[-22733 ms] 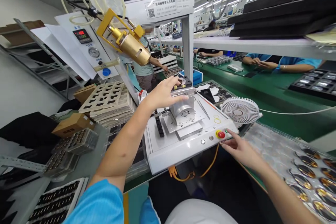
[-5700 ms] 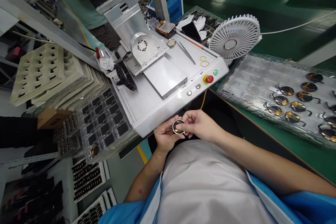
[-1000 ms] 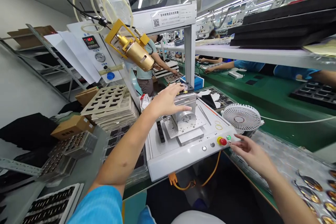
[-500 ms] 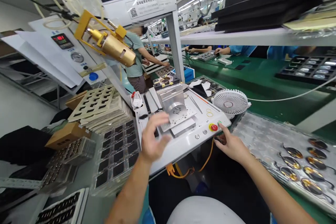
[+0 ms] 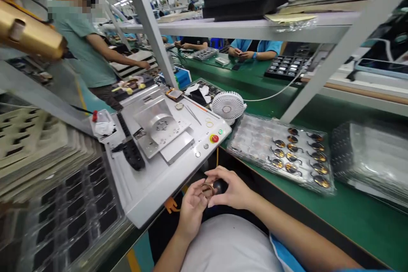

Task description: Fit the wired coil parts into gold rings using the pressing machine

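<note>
Copper-coloured ring — tilted; dark round piece — just beside it.

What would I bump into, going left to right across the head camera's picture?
Gold cylinder, round metal hub, wearer's left hand, coppery ring, right hand, black-and-gold round parts, clear plastic stack.

Gold cylinder cut off at left; dark round piece (blurred) partly hidden by right hand
</note>
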Available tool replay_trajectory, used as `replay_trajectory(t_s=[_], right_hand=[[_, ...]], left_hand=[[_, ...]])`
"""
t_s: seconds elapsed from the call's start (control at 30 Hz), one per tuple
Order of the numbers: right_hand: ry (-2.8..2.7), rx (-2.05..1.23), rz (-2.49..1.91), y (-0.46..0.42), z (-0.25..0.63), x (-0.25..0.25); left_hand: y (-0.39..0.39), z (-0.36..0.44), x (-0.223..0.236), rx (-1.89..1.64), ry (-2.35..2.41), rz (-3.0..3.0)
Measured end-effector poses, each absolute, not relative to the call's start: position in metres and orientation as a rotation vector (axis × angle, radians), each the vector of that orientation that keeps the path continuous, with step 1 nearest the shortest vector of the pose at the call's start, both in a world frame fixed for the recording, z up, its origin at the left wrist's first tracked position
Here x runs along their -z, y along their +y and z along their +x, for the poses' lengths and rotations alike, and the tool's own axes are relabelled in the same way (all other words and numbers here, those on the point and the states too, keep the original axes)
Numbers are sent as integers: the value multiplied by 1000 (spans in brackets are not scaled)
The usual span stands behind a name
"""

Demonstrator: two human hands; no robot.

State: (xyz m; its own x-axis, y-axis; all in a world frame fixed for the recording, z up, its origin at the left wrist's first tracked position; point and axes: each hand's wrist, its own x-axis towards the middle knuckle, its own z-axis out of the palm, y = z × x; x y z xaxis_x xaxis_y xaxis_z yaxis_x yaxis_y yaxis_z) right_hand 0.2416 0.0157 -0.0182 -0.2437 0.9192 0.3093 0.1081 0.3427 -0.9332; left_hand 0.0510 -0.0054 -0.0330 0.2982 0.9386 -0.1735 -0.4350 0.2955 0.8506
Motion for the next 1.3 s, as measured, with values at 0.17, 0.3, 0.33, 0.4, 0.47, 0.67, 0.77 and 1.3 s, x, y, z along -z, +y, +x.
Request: replay_trajectory(t_s=[0.17,0.3,0.33,0.4,0.47,0.67,0.77,1.3], right_hand=[[-1622,-912,-975,10,233,26],[-1936,-715,-1260,23,289,8],[-1965,-609,-1492,28,313,3],[-1898,-382,-2001,39,365,-9],[-1820,-276,-2241,47,413,-17],[-1855,-258,-2557,61,463,-17],[-1882,-276,-2587,67,461,-16],[-1566,-1108,-1087,20,248,-11]], left_hand=[[2,56,34,-1028,779,719],[2,51,36,-1029,884,722],[1,49,37,-1024,905,722],[-1,46,38,-1032,936,717],[-4,46,37,-1066,969,715],[-6,51,32,-1078,972,748],[-4,48,33,-1026,932,765],[-9,45,6,-858,623,900]])
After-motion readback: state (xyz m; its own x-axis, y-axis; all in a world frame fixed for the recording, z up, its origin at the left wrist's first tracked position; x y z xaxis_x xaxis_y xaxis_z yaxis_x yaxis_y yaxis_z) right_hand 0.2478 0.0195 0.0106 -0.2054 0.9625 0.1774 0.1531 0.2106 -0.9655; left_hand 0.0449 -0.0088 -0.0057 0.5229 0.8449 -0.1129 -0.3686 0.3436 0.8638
